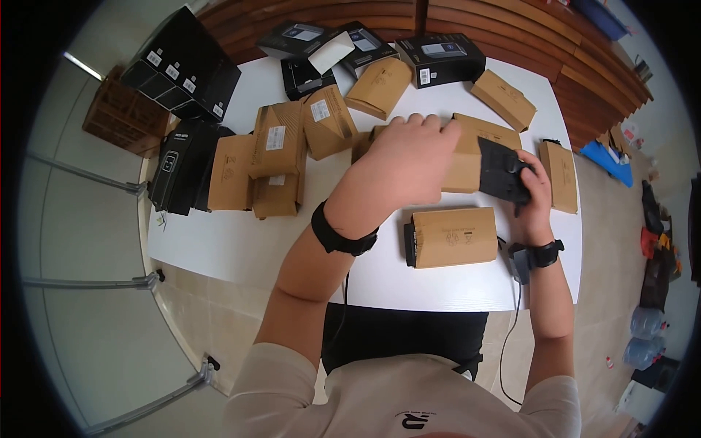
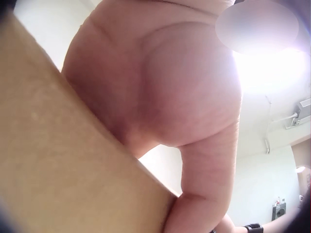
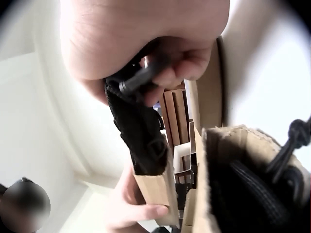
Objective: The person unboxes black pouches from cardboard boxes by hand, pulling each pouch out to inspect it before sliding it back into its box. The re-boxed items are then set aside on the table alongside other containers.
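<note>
My left hand [image 1: 409, 160] holds a brown cardboard box [image 1: 461, 171] over the table, its fingers hidden behind the box in the head view. A black fabric pouch [image 1: 499, 171] sticks out of the box's right end. My right hand [image 1: 537, 193] grips the outer end of this pouch. In the right wrist view, the pouch [image 3: 138, 131] stands partly inside the box [image 3: 160, 191], with the left thumb along the box's side. The left wrist view is filled by the box's plain side [image 2: 68, 145] and the left hand [image 2: 155, 82].
Below the hands lies a cardboard box [image 1: 454, 237] with black material at its left end. Another box [image 1: 561, 177] stands at the right edge, black cord at its top. More brown boxes [image 1: 277, 139] and black boxes [image 1: 442, 60] crowd the table's [image 1: 197, 241] left and back.
</note>
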`<state>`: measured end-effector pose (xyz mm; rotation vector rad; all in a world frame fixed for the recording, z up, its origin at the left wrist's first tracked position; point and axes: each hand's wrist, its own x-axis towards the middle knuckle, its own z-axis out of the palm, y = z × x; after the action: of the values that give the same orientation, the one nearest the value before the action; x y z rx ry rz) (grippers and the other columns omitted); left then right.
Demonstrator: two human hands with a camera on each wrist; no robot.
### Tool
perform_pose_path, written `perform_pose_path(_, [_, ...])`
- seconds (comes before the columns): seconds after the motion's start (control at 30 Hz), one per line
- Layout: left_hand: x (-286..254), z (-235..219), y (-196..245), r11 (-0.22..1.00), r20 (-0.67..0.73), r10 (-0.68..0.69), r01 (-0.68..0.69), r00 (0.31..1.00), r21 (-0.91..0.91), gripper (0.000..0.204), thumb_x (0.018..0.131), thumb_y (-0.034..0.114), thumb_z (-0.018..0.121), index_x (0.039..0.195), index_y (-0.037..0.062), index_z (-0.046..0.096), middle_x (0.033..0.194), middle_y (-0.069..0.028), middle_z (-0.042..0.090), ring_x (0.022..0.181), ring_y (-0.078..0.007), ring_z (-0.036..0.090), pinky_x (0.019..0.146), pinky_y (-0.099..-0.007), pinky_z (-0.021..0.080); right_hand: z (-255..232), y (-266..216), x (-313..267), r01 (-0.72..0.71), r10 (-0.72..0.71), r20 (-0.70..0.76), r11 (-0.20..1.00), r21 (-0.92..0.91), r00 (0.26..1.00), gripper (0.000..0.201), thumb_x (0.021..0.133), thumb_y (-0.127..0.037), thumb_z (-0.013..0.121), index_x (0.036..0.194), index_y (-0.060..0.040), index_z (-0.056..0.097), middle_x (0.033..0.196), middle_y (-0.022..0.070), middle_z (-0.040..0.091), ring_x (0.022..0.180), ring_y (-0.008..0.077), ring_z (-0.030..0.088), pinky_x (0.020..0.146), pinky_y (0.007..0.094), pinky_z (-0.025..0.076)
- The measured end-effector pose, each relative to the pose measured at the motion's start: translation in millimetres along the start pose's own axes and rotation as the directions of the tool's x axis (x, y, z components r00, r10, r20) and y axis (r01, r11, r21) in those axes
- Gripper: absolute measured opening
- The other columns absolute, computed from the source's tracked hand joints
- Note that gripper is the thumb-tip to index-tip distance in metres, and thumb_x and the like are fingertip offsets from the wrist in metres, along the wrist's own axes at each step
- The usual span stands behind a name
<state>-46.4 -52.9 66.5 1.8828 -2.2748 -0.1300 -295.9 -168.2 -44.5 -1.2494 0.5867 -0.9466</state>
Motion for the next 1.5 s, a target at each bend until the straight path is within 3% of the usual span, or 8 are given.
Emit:
perform_pose_path(0.07, [-2, -4, -7, 0.991, 0.085, -0.125, 0.128, 0.988, -0.026, 0.072, 0.064, 0.011, 0.078, 0.129, 0.0016, 0.048, 0.110, -0.0165, 0.059, 0.107, -0.0344, 0.058, 0.094, -0.0412, 0.047, 14, -14, 1, 0.003, 0.039, -0.233, 0.984, 0.177, 0.972, 0.039, 0.096, -0.026, 0.055, 0.128, -0.0039, 0.057, 0.108, 0.0065, 0.065, 0.089, 0.0123, 0.061, 0.079, 0.0257, 0.049])
perform_pose_path(0.2, [-4, -12, -12, 0.983, 0.038, -0.176, 0.177, 0.984, -0.050, 0.072, 0.065, 0.013, 0.079, 0.128, 0.0024, 0.047, 0.110, -0.0167, 0.059, 0.108, -0.0353, 0.058, 0.094, -0.0417, 0.048, -14, -4, 17, 0.064, 0.035, -0.256, 0.928, 0.367, 0.966, 0.041, 0.096, -0.030, 0.053, 0.129, -0.0052, 0.057, 0.093, 0.0049, 0.064, 0.053, 0.0087, 0.041, 0.050, 0.0230, 0.032])
perform_pose_path(0.4, [7, 6, -1, 0.998, -0.045, -0.060, 0.060, 0.997, -0.011, 0.076, 0.064, 0.014, 0.079, 0.131, 0.0030, 0.047, 0.110, -0.0163, 0.059, 0.108, -0.0353, 0.058, 0.093, -0.0420, 0.048, 1, -5, 8, -0.002, 0.038, -0.249, 0.990, 0.143, 0.968, 0.037, 0.096, -0.025, 0.056, 0.125, -0.0035, 0.060, 0.101, 0.0032, 0.065, 0.071, 0.0073, 0.054, 0.059, 0.0217, 0.043])
perform_pose_path(0.5, [10, 19, 3, 0.995, 0.013, -0.071, 0.070, 0.997, 0.067, 0.078, 0.064, 0.014, 0.080, 0.134, 0.0033, 0.046, 0.111, -0.0156, 0.060, 0.109, -0.0342, 0.058, 0.093, -0.0411, 0.048, 2, -3, 5, -0.046, 0.051, -0.187, 0.998, 0.031, 0.981, 0.036, 0.090, -0.011, 0.063, 0.125, -0.0013, 0.060, 0.110, 0.0069, 0.066, 0.099, 0.0136, 0.063, 0.085, 0.0254, 0.051])
perform_pose_path(0.83, [14, 19, 4, 0.992, 0.038, 0.127, -0.126, 0.991, -0.013, 0.081, 0.064, 0.012, 0.080, 0.137, 0.0050, 0.046, 0.116, -0.0148, 0.059, 0.114, -0.0318, 0.056, 0.098, -0.0399, 0.045, 6, -6, -1, -0.099, 0.097, 0.020, 0.992, 0.076, 0.995, 0.035, 0.088, -0.008, 0.065, 0.122, -0.0009, 0.065, 0.113, 0.0074, 0.067, 0.101, 0.0143, 0.063, 0.090, 0.0268, 0.049])
perform_pose_path(1.07, [18, 39, 28, 0.988, 0.048, 0.154, -0.155, 0.987, 0.010, 0.083, 0.067, 0.013, 0.081, 0.140, 0.0010, 0.043, 0.119, -0.0154, 0.058, 0.116, -0.0315, 0.055, 0.098, -0.0406, 0.044, 11, 0, -4, 0.095, -0.019, 0.226, 0.939, -0.330, 0.974, 0.049, 0.102, -0.029, 0.055, 0.143, -0.0048, 0.042, 0.127, 0.0072, 0.054, 0.117, 0.0143, 0.051, 0.101, 0.0292, 0.041])
perform_pose_path(1.23, [17, 41, 32, 0.987, 0.069, 0.161, -0.162, 0.985, 0.007, 0.085, 0.068, 0.015, 0.082, 0.141, 0.0002, 0.042, 0.120, -0.0158, 0.057, 0.116, -0.0311, 0.055, 0.098, -0.0405, 0.045, 21, -16, -10, 0.150, 0.003, 0.323, 0.880, -0.451, 0.946, 0.076, 0.102, -0.056, 0.036, 0.155, -0.0031, 0.023, 0.142, 0.0199, 0.045, 0.133, 0.0280, 0.045, 0.112, 0.0368, 0.031])
perform_pose_path(1.5, [18, 39, 30, 0.992, 0.143, 0.127, -0.126, 0.982, -0.016, 0.086, 0.066, 0.015, 0.082, 0.142, 0.0029, 0.042, 0.123, -0.0142, 0.057, 0.117, -0.0306, 0.055, 0.100, -0.0407, 0.045, 28, -25, -15, 0.251, 0.046, 0.417, 0.736, -0.628, 0.908, 0.083, 0.101, -0.056, 0.037, 0.155, 0.0033, 0.016, 0.152, 0.0292, 0.036, 0.141, 0.0402, 0.037, 0.115, 0.0406, 0.030])
